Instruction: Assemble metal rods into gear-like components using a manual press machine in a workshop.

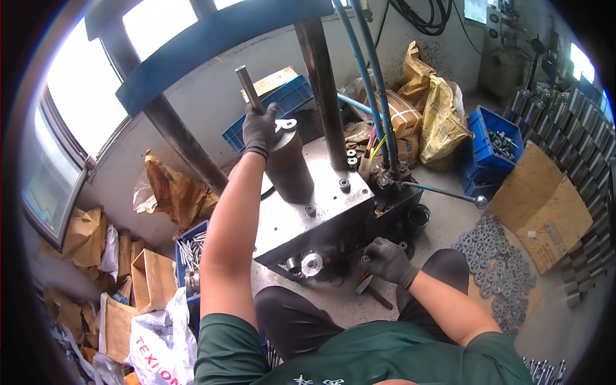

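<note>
My left hand (258,128), in a dark glove, is closed around a grey metal rod (247,83) that stands tilted on top of a dark steel cylinder (289,163). The cylinder stands upright on the grey steel bed (321,205) of a press with a dark column (324,83). My right hand (388,260), also gloved, reaches low at the front of the press bed, fingers curled near a small dark part; what it grips is unclear. A shiny round flange (312,264) lies under the bed's front edge.
A lever with a ball end (478,201) sticks out right of the press. Blue crates (491,144) of metal parts, a heap of round discs (504,263), cardboard (542,205), stacked cylinders (577,128) at right. A blue crate of rods (191,253), paper bags at left.
</note>
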